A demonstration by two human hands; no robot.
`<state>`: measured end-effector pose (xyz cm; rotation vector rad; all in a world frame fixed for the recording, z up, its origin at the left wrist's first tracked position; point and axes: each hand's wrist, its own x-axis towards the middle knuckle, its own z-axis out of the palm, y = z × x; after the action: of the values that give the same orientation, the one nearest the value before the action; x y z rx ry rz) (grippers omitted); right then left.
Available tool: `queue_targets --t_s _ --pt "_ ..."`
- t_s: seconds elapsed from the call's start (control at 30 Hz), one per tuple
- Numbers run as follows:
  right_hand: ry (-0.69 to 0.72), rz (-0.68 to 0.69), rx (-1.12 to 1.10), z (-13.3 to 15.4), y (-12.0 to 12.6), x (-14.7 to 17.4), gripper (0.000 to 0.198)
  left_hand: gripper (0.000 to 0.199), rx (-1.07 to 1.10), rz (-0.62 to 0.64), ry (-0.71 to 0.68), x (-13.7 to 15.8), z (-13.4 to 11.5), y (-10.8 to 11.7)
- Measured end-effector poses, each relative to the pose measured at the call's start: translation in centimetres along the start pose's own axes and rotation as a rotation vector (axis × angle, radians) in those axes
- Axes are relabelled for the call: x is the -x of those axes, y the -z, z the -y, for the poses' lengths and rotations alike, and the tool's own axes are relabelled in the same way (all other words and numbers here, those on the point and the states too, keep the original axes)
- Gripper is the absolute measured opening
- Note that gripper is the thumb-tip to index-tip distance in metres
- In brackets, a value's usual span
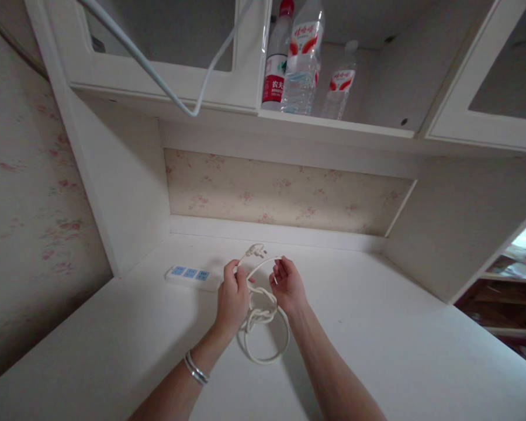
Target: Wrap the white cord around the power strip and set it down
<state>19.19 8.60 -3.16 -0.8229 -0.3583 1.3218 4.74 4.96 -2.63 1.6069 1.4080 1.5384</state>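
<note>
My left hand (234, 297) is closed around a white power cord (265, 358), just below its plug (257, 251), whose prongs point right. In my right hand (288, 285), curled fingers pinch a raised stretch of the same cord. Between and below the hands the cord hangs in tangled loops, with one wide loop lowest. A white power strip (193, 278) with blue sockets lies on the white desk (355, 351), left of my left hand. Part of the strip's right end is hidden behind that hand.
Above the desk, a cabinet shelf (355, 128) holds several plastic bottles (304, 58). A thick pale cable (158, 76) dangles in front of the left cabinet door (162, 82). Side panels (118, 181) bound the desk, and floral wallpaper (267, 193) covers the back.
</note>
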Motion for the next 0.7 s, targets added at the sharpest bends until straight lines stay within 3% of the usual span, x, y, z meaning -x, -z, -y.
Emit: queue_targets --t_s 0.13,0.23,0.37,0.47,0.57,0.7 --pt "0.261 0.060 0.096 -0.1 0.2 1.1 0.014 0.031 -0.095 0.045 0.096 -1.4 1.0 0.2" --pt "0.410 0.240 0.425 0.1 0.3 1.9 0.026 0.036 -0.254 0.143 -0.003 -1.4 1.0 0.4" --pt "0.314 0.521 1.055 1.2 -0.1 2.4 0.032 0.045 -0.344 0.209 -0.245 -0.5 0.1 0.3" --pt "0.311 0.751 1.460 3.0 -0.7 2.7 0.037 0.050 -0.430 0.245 -0.269 0.0 -0.5 0.4" --pt "0.279 0.885 1.618 5.4 -1.3 3.2 0.038 0.054 -0.531 0.280 -0.254 0.1 -0.8 0.6" --pt "0.114 0.893 1.633 8.6 -1.0 3.5 0.037 0.056 -0.526 0.305 -0.234 -0.5 -0.7 1.0"
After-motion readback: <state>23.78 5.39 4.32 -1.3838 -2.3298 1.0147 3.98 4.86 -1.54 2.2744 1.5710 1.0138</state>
